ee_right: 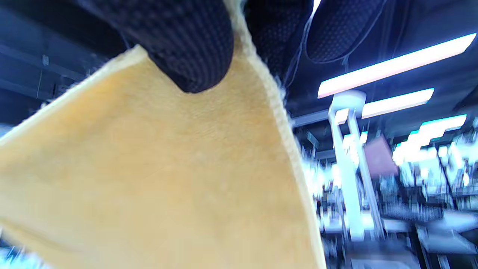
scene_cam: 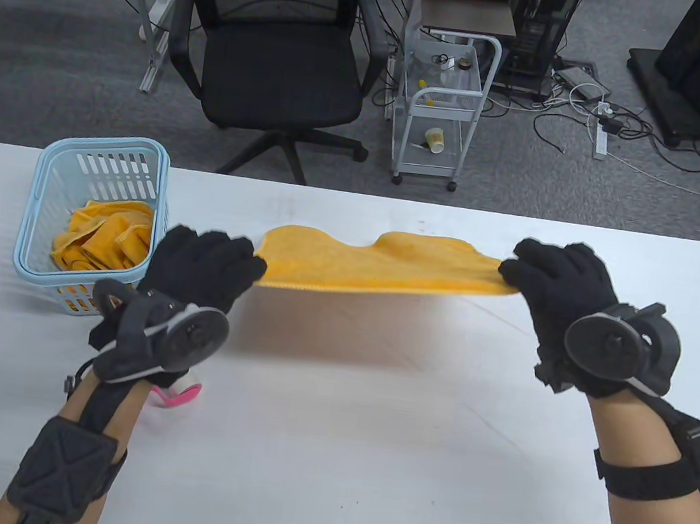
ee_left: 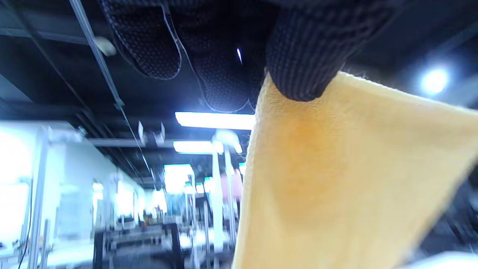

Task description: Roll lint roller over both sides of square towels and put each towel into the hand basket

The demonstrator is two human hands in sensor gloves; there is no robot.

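Stretched above the counter [scene_cam: 368, 419], the orange towel [scene_cam: 381, 266] is pinched at opposite edges by the left hand [scene_cam: 204, 268] and right hand [scene_cam: 556, 283]. Soft, light and floppy, it is best gripped at corners before the basket [scene_cam: 59, 172].

- The left hand [ee_left: 231, 48] hangs in from the top edge, fingers [ee_left: 304, 56] pinching a yellow towel [ee_left: 336, 179].
- The towel spreads down and to the right.
- Ceiling lights [ee_left: 214, 120] and a blurred room lie behind.
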